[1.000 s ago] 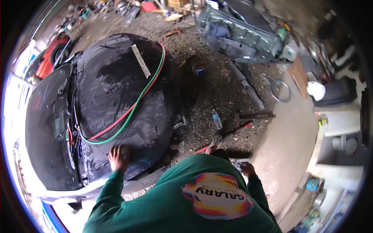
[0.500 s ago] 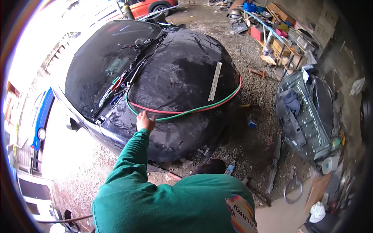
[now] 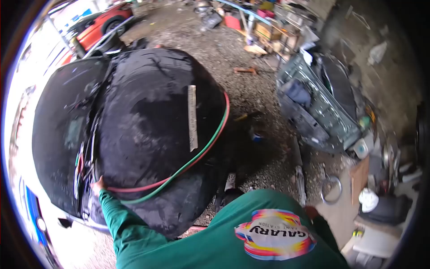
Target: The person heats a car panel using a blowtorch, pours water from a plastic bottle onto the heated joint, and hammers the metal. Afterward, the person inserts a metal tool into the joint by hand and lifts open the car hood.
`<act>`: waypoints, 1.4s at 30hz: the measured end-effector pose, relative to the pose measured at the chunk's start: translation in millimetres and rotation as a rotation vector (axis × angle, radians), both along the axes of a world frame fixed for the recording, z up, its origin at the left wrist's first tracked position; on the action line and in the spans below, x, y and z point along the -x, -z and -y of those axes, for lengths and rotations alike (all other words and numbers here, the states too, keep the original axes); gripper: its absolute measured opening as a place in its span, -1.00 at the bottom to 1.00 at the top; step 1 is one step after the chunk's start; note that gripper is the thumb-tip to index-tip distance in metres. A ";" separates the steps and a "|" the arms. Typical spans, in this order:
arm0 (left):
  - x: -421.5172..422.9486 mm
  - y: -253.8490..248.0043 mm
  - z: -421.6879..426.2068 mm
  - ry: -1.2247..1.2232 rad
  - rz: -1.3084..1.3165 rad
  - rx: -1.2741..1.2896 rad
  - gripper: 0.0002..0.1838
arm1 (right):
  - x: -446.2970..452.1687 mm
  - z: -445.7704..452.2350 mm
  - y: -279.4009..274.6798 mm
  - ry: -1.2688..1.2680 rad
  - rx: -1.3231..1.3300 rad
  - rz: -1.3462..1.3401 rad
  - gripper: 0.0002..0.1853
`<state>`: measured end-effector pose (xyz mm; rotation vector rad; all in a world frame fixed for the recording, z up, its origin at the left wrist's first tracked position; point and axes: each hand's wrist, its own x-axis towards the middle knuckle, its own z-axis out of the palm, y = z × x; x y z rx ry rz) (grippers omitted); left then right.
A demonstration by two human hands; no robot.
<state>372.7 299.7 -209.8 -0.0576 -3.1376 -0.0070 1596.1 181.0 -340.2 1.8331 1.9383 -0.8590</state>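
Note:
My left hand (image 3: 98,184) is at the windshield-side edge of a dusty black car hood (image 3: 143,107). Its fingers close around the end of the paired hoses, though the grip is small and partly hidden. The red hose (image 3: 143,187) and the green hose (image 3: 179,172) curve from there across the hood and over its front edge. Beside the hand, several slim tools (image 3: 79,172) lie along the base of the windshield. A shaded bit of my right hand (image 3: 311,212) shows at my right side; its fingers cannot be made out.
A strip of tape-like material (image 3: 192,119) lies on the hood. To the right, a detached car panel (image 3: 322,98) rests on the gravel, with a cardboard piece (image 3: 359,179) and a coiled ring (image 3: 332,190) nearby. A red car (image 3: 101,27) stands behind; cluttered scrap lines the wall.
My left hand has moved from the hoses' curve on the hood to their end near the windshield, and its fingers have closed. The view has swung right; a bit of my right hand now shows.

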 end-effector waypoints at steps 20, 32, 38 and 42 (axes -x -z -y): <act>-168.1 -275.8 -176.7 0.447 0.058 -1.294 -0.71 | 55.4 -407.3 -64.9 0.190 0.109 -0.170 -0.51; -430.1 -480.7 -385.8 0.923 -0.125 -1.386 -0.51 | -215.2 -552.1 83.1 0.288 0.195 -0.151 -0.56; -575.2 -499.4 -569.0 0.908 0.143 -1.571 -0.61 | -279.5 -702.8 33.4 0.281 -0.047 -0.133 -0.51; -684.1 -476.0 -670.4 1.072 0.086 -1.305 -0.64 | -269.1 -820.2 24.6 0.427 -0.148 -0.553 -0.57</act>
